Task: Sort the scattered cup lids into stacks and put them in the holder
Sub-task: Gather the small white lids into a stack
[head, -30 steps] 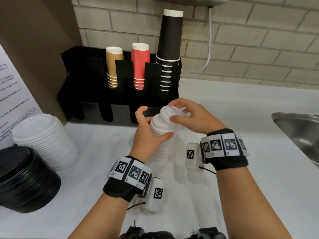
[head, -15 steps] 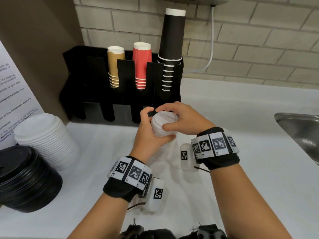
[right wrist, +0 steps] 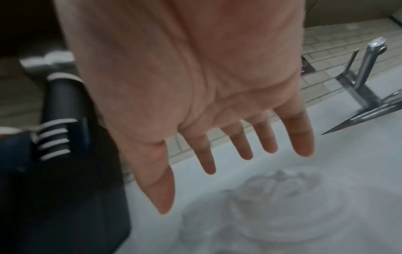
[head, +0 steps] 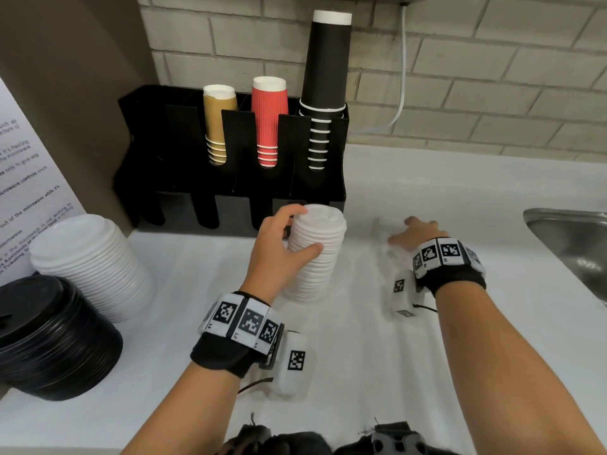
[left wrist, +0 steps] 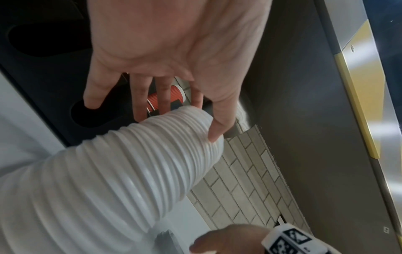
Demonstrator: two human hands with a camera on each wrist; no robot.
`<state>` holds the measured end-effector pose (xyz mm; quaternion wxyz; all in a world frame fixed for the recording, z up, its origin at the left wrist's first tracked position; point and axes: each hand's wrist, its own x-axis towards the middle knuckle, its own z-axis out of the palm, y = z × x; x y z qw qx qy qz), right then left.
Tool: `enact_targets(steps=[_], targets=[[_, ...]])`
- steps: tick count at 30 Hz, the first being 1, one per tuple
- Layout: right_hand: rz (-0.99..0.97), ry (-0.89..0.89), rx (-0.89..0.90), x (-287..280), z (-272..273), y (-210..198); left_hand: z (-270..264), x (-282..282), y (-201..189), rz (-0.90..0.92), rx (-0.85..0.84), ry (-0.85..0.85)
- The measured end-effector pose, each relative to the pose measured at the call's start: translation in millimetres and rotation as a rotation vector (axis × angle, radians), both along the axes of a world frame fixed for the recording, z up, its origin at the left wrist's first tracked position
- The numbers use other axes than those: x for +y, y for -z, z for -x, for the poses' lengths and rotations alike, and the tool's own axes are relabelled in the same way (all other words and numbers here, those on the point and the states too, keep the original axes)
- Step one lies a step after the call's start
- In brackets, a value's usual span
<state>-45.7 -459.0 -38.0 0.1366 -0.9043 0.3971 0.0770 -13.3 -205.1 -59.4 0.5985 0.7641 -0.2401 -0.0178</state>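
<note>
A tall stack of small white lids [head: 317, 267] [left wrist: 108, 171] stands on the white counter in front of the black holder [head: 184, 178]. My left hand [head: 307, 229] [left wrist: 178, 123] grips its upper part, thumb on the near side and fingers behind the top. My right hand [head: 402, 229] [right wrist: 206, 180] hovers to the right of the stack, open with fingers straight and spread, holding nothing. Just beneath it a loose white lid [right wrist: 272, 211] lies on the counter, blurred.
The holder carries tan cups [head: 218, 126], red cups [head: 269, 123] and tall black cups [head: 325, 93]. A stack of larger white lids [head: 88, 264] and a stack of black lids [head: 49, 339] sit at the left. A steel sink [head: 574, 244] is at the right.
My right hand has let go of the top of the stack and moved right, low over the counter above the loose lid. The left hand keeps its hold.
</note>
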Motion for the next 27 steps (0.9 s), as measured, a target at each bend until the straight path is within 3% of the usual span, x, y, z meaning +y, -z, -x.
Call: enact_targets(steps=[5,14,17,22,27], targets=[[0.027,-0.034,0.013,-13.9,7.6,17.6,1.8,-1.2,-0.9,0.020,0.016,-0.017],[0.024,-0.024,-0.015,-8.6,7.0,7.3,0.2,-5.4,-4.5,0.001,-0.028,-0.017],[-0.152,-0.054,-0.154,-1.6,4.4,-10.2,-0.3,-9.0,-6.2,-0.040,-0.046,-0.013],[-0.466,-0.279,-0.534,24.2,4.0,-35.8,-0.1,-14.9,-5.1,-0.089,-0.018,0.005],[-0.506,-0.441,-0.772,48.9,2.5,-44.2,-0.7,-18.4,-2.3,-0.091,-0.072,-0.020]])
